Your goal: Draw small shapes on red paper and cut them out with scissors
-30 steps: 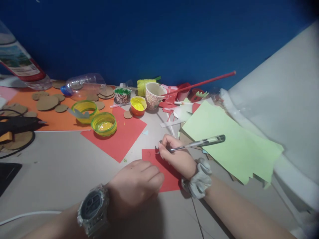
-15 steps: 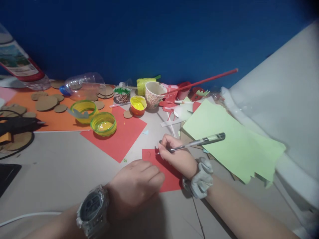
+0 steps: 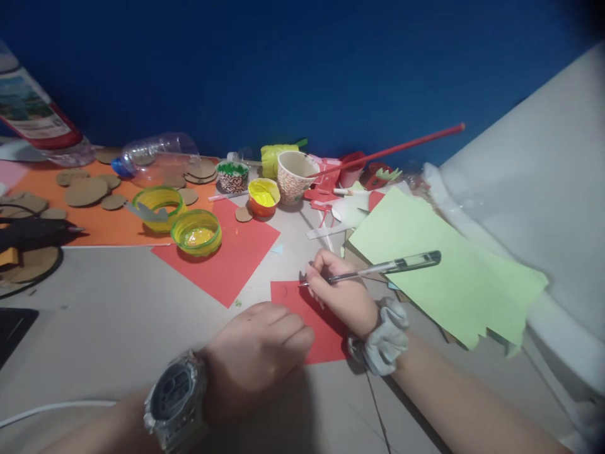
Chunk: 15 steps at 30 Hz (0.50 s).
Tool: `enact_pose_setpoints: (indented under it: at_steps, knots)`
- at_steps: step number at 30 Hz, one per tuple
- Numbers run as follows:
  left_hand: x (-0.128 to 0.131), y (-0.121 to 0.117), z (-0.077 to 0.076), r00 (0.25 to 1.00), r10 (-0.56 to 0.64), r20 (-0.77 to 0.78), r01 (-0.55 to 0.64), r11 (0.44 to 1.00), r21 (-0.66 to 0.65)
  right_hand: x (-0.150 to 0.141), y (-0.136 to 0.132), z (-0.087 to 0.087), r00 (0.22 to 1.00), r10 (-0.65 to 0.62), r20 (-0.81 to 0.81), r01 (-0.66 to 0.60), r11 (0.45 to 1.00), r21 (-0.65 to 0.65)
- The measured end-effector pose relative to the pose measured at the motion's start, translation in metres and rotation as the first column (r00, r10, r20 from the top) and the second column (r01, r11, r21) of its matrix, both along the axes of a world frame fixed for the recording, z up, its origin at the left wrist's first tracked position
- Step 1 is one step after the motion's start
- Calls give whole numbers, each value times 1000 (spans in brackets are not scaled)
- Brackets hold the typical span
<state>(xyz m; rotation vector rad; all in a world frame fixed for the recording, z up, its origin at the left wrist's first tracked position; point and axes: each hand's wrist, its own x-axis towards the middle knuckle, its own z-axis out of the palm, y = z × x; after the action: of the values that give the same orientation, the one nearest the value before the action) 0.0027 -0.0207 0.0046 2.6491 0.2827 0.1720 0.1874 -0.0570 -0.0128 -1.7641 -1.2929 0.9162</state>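
Head view: the right hand (image 3: pixel 343 293) grips a black and clear pen (image 3: pixel 387 265), its tip at the top edge of a red sheet (image 3: pixel 326 340) on the table (image 3: pixel 118 315), just beside a faint small circle (image 3: pixel 283 291). The left hand (image 3: pixel 265 334) lies curled, knuckles up, over the sheet's lower left part; its fingertips are hidden, so I cannot tell whether it holds anything. The sheet might slip if the left hand pressed unevenly, and a line would then run crooked; fresh ink could smear under a dragging palm. Farther out, a bump to the red stick (image 3: pixel 397 149) could tip the paper cup (image 3: pixel 290 188) it meets; I cannot tell whether its end sits inside. Beside that, an orange cup (image 3: pixel 262 210) holds yellow paint and a patterned cup (image 3: pixel 233 182) shows green paint, both uncovered, so a knock might spill them. Nearer, the front bowl (image 3: pixel 208 222) has glossy yellow stuff inside and stands on another red sheet (image 3: pixel 241 246); a grey scrap (image 3: pixel 146 213) lies across the rear bowl (image 3: pixel 158 227). A clear bottle (image 3: pixel 163 157) lies on its side behind them.
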Motion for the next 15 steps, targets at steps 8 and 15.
enact_pose_setpoints:
  at_steps: [8, 15]
  knots:
    - [0, 1, -1, 1000, -4, 10, 4, 1000, 6, 1, 1, 2, 989, 8, 149, -13, 999, 32]
    - [-1, 0, -3, 999, 9, 34, -9, 1000, 1, 1, 1, 3, 982, 16, 190, -25, 999, 47]
